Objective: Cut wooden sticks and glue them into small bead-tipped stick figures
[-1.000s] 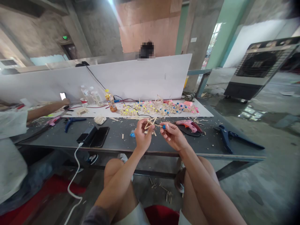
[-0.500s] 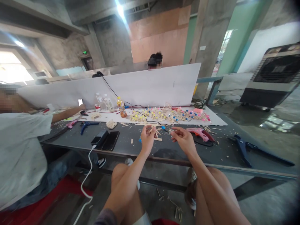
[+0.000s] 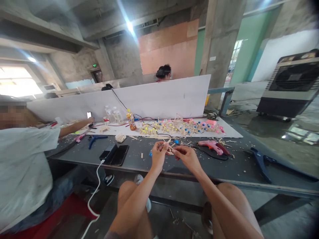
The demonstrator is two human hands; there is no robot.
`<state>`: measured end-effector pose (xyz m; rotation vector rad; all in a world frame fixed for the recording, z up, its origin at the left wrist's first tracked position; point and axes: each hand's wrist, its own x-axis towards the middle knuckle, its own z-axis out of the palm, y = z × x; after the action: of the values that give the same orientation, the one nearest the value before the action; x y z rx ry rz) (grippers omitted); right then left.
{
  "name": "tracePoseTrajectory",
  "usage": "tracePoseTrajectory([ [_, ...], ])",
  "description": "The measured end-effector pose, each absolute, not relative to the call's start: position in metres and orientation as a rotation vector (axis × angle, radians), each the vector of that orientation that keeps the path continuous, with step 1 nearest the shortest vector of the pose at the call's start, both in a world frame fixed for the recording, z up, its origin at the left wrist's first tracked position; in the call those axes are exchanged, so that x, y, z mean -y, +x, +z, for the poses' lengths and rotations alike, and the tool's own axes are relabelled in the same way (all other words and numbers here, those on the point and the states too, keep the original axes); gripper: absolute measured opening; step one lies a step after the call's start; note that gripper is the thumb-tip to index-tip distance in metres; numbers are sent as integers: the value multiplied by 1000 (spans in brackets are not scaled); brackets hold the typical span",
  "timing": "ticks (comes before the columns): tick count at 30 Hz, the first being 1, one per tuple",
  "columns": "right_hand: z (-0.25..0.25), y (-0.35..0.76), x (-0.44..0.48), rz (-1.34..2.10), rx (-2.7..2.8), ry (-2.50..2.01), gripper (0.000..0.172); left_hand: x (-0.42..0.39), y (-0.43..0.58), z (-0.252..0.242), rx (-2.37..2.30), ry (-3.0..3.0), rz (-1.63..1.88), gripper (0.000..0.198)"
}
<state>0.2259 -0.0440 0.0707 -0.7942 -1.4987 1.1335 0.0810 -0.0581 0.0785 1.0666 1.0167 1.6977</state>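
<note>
My left hand and my right hand meet over the near edge of the dark table. Both pinch a small structure of thin wooden sticks, held between them just above the tabletop. A small blue ball lies on the table right behind the sticks. A pink glue gun lies a short way to the right of my right hand. Further back, several stick models with yellow, blue and pink balls lie on a white sheet.
A phone and a power bank with a white cable lie left of my hands. Blue pliers rest at the right. Bottles stand before a white board. A person in white sits left; another sits behind the board.
My hands have come together again on the sticks after drawing apart half a second ago. The camera has tilted upward, showing more ceiling and the person at left.
</note>
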Motion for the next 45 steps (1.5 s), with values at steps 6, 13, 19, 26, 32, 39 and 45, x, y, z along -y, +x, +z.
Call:
tracePoseTrajectory([
  [6, 64, 226, 41, 1099, 1504, -908, 31, 58, 73, 77, -1086, 1182, 1622, 48],
  [13, 42, 262, 20, 961, 1606, -1277, 21, 46, 13, 69, -1597, 1619, 1482, 22],
  [19, 17, 287, 19, 929, 1685, -1446, 20, 43, -37, 56, -2041, 1886, 1113, 13],
  [26, 3, 289, 23, 959, 1727, -1499, 19, 49, -57, 36, -2171, 1936, 859, 12],
  [32, 1, 290, 18, 893, 1823, -1517, 21, 50, -89, 47, -2405, 1843, 794, 20],
  [39, 5, 291, 19, 821, 1940, -1527, 20, 46, -132, 46, -2939, 1321, 316, 56],
  [45, 4, 292, 19, 784, 1967, -1533, 21, 47, -147, 43, -2980, 1241, 304, 51],
])
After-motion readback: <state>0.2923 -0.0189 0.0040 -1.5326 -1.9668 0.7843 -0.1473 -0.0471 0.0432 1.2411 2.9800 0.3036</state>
